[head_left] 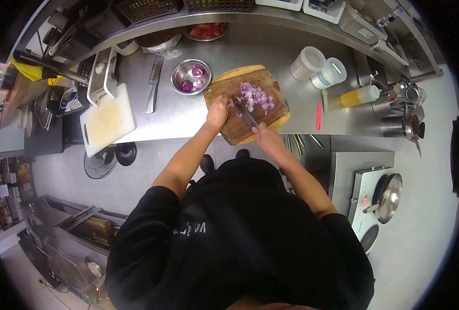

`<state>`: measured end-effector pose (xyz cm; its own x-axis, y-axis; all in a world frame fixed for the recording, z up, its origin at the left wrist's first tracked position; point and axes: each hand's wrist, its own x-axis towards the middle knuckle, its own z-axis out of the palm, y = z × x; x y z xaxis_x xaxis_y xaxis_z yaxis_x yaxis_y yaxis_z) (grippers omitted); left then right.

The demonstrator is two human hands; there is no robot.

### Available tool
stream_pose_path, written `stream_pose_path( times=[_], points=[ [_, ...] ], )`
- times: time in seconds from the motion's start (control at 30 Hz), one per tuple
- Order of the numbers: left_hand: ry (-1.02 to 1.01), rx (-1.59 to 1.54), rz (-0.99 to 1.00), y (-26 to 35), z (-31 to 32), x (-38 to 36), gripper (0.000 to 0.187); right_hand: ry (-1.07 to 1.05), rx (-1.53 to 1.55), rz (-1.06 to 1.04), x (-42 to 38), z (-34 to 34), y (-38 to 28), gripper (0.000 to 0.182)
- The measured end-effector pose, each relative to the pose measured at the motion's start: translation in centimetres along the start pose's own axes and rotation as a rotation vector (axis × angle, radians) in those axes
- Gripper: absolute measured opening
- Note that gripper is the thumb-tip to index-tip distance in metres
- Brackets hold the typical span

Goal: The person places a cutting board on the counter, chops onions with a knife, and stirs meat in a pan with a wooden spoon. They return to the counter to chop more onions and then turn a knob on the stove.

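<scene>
On the wooden cutting board [227, 125] lies a pile of chopped purple onion [255, 96]. My right hand [264, 136] is wrapped round the handle of a knife [248, 117], whose blade points up and left across the board. At the board's left side, my left hand [218, 110] has its fingers bent together beside the blade tip, pressing on a small piece of onion [231, 103] that they partly hide. A steel bowl [175, 78] with several onion pieces stands behind and left of the board.
A second knife [154, 82] and a white cutting board [108, 121] lie at the left. To the right are two plastic tubs [307, 63], a red-handled tool [318, 117] and a yellow squeeze bottle [359, 96]. A shelf [188, 20] spans the counter's back.
</scene>
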<state>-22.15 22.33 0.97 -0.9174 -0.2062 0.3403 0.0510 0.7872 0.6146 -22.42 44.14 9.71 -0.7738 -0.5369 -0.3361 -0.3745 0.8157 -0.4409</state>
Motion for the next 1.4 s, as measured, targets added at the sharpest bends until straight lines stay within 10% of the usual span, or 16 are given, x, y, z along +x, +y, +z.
stream_pose_path(
  times=[0.4,0.67,1.4],
  points=[
    [-0.550,0.137,0.362,-0.8,-2.8,4.0,0.036,0.199,0.092,0.064,1.3,-2.5,2.9,0.039],
    [-0.111,0.044,0.109,0.1,-1.0,-0.5,0.031,0.066,0.245,0.011,1.8,5.5,2.3,0.040],
    [-0.007,0.047,0.085,1.0,1.7,0.3,0.027,0.084,0.034,-0.030,4.3,4.0,2.2,0.034]
  ],
)
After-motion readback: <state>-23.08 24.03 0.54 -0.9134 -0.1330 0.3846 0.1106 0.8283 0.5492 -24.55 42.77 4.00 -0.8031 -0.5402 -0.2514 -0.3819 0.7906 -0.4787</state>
